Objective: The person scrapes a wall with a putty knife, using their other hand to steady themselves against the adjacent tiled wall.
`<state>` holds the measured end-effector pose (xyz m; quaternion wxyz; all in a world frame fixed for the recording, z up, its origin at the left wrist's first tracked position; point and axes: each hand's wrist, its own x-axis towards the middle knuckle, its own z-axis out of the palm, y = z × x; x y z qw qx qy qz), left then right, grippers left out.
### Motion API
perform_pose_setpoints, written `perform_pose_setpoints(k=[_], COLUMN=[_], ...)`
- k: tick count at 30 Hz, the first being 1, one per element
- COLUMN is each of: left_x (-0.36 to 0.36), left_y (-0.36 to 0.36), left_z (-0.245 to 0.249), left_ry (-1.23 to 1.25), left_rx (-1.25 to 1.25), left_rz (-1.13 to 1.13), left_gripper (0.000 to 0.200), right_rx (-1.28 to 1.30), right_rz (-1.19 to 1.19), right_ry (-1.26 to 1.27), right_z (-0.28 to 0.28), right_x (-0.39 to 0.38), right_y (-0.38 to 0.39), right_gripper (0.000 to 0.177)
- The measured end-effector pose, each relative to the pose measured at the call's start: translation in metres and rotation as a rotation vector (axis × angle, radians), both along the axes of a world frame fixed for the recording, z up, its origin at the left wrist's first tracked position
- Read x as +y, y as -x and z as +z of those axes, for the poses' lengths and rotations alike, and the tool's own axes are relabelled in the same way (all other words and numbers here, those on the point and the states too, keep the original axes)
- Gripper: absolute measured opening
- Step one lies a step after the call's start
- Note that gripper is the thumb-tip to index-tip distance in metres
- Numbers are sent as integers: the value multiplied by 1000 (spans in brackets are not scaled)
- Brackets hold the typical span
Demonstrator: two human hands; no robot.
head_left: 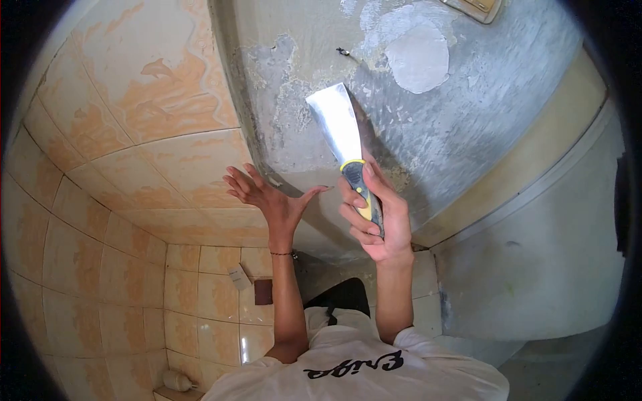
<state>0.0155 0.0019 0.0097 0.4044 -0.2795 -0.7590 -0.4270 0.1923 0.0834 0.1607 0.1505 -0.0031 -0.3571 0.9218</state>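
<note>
1. Putty knife stood out near the centre of the frame, its broad metal blade angled toward the upper left and its dark-and-yellow handle running down into the right hand.
2. Right hand: the grip was closed around that handle, with the thumb along its upper part and the fingers wrapped from the left.
3. Left hand: the grip was released and empty, fingers spread and thumb stretched toward the knife without touching it. A thin dark bracelet circled the wrist.
4. The step in hand looked like holding the tool ready over the rough grey plastered surface. Judging by the shadow beside it, the blade seemed to be off that surface, though the exact gap could not be told.
5. From this pose, any working contact called for a firm handle hold, a low blade angle and an even edge; the flaky areas at upper centre could have made the edge catch.
6. A smooth pale patch lay right of the blade at upper centre, with a small dark stub between it and the tiled wall.
</note>
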Motion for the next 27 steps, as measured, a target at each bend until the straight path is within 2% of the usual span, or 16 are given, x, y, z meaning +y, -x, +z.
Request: perform_pose_setpoints(k=[27], left_x=[0], left_y=[0], left_z=[0], left_ry=[12], left_rx=[-6], left_rz=[29], left_gripper=[164], right_rx=[6], right_rz=[2], right_ry=[-17], right_z=[-1], right_x=[2], right_y=[4], right_gripper=[50])
